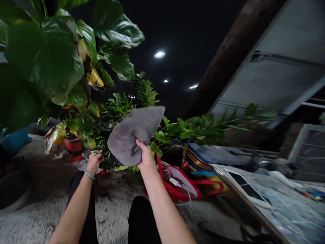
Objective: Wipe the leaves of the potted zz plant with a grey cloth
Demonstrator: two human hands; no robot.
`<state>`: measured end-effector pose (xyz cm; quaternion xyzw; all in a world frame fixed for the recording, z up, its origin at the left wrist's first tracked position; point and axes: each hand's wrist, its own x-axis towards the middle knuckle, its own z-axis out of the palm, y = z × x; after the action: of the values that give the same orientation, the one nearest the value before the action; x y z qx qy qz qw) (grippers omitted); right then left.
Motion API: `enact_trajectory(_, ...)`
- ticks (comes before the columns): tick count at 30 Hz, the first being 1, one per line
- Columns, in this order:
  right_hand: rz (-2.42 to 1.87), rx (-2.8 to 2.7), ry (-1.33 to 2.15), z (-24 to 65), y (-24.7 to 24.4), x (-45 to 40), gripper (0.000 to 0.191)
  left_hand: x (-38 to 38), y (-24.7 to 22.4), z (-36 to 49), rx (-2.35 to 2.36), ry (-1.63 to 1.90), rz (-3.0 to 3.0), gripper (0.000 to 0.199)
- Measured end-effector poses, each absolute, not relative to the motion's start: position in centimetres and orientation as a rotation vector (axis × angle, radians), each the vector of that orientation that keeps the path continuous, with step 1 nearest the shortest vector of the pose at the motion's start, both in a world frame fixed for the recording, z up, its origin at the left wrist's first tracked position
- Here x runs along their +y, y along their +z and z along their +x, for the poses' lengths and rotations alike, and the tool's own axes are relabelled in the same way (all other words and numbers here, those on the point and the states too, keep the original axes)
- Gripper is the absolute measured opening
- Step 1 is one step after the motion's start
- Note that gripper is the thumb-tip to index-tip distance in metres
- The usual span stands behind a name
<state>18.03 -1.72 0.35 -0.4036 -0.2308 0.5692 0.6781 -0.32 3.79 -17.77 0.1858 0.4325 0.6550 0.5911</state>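
Gray cloth (pixel 127 135), a single piece, is held up before low greenery (pixel 114 110), above the far edge of a rough floor (pixel 111 213), by a person's right hand (pixel 147 157). Its fingers are closed on a bunched lower edge, thumb on top, the rest of the cloth fanned out. The left hand (pixel 94 162), beside the low leaves, has its fingers partly curled; whether they pinch anything cannot be told. With the cloth already gripped and clear of the floor, work appears under way; how much is finished or left is not shown, nor can contact between cloth and leaf be confirmed.

Counted from the largest down: one big-leaved plant (pixel 43 57) towers over the floor's far edge, toward the left. One counter (pixel 291 206) fills the lower right. One red bag (pixel 165 167) stands beside the counter's left edge, one blue case (pixel 210 152) lies near its far left corner, and one white-framed panel (pixel 246 186) rests along its left edge. One red pot (pixel 73 145) sits near the floor's far edge; one red-and-white packet (pixel 80 162) lies between pot and left hand. Smallest are one bracelet (pixel 89 175), on the left wrist, and one white plug (pixel 175 182), its cord trailing over the bag.
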Motion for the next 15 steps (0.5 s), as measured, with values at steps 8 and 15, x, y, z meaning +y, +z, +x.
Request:
enact_trajectory(8,-1.110,-0.239,1.596,16.3,-5.9,-8.0,0.026,3.5,-17.0,-0.1,0.982,1.524,0.537,0.026)
enact_trajectory(15,-0.873,-0.461,1.173,17.0,0.1,-2.6,0.036,2.7,-16.2,1.2,0.982,1.511,0.744,0.033)
